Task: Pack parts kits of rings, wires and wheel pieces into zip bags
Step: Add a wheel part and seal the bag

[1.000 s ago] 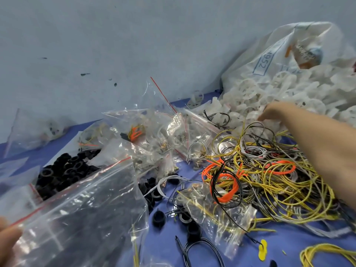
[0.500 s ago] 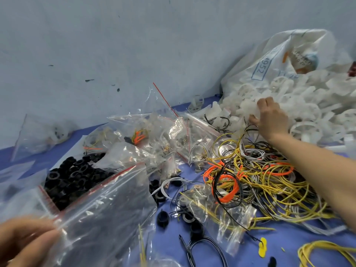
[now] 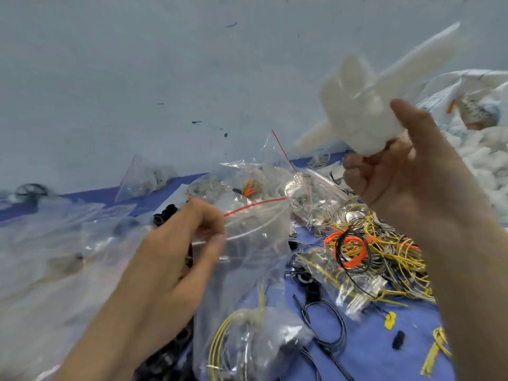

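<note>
Being gripped in right hand [image 3: 406, 193]: white wheel pieces [image 3: 357, 114]; zip bag [image 3: 255, 259] pinched by left hand [image 3: 170, 259] fingers [image 3: 209, 213]. Risk: pieces snagged at bag mouth, spilled.

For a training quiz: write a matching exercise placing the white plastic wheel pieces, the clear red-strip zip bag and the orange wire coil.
1 white plastic wheel pieces
2 clear red-strip zip bag
3 orange wire coil

A among tangled wires on the blue tabletop
B held up by the right hand
C pinched by the left hand

Pairs: 1-B, 2-C, 3-A
</note>
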Demonstrator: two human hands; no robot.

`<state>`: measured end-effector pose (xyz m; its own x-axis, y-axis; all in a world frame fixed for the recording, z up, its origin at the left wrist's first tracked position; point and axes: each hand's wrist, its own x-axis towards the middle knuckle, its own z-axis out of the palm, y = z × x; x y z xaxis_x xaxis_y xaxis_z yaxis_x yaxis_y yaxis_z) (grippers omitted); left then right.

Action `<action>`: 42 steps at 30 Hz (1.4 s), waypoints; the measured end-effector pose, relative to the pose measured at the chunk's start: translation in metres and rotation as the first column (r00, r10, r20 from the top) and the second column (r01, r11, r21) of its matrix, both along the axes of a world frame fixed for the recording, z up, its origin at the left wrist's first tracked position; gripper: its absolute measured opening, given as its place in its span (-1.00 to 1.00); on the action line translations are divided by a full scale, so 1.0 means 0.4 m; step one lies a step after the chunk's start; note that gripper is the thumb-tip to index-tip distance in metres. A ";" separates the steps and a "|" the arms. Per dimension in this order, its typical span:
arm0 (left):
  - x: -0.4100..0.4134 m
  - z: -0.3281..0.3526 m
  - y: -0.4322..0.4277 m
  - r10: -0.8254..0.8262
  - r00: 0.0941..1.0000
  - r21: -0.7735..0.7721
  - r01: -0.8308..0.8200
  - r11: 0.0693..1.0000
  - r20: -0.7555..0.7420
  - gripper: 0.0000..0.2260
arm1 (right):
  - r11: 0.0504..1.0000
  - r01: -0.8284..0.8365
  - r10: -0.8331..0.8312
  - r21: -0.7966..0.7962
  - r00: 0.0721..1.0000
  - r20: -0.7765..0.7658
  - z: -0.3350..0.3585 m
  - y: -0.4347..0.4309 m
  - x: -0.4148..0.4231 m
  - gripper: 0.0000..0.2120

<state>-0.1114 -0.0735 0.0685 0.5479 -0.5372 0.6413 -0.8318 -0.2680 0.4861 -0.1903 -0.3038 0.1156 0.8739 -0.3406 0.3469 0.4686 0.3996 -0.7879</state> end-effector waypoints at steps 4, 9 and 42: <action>-0.009 -0.028 0.005 -0.066 0.995 0.040 0.063 0.997 0.069 -0.89 | 0.975 -0.213 0.213 0.057 0.977 0.006 -0.013 0.095 -0.009 -0.76; -0.018 -0.027 0.001 -0.127 0.985 0.006 0.127 0.992 0.114 -0.92 | 0.985 -0.172 0.168 -0.020 0.978 -0.126 -0.042 0.084 0.022 -0.75; -0.029 -0.038 -0.041 -0.088 0.969 -0.182 0.132 0.974 0.229 -0.90 | 0.453 -0.114 -0.118 -0.884 0.975 -0.186 -0.056 0.049 -0.031 -0.60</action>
<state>-0.1228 -0.0898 0.0532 0.3273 -0.4391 0.8367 -0.9424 -0.0873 0.3229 -0.2025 -0.2842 0.0932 0.9566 0.0494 0.2873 0.2631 -0.5708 -0.7778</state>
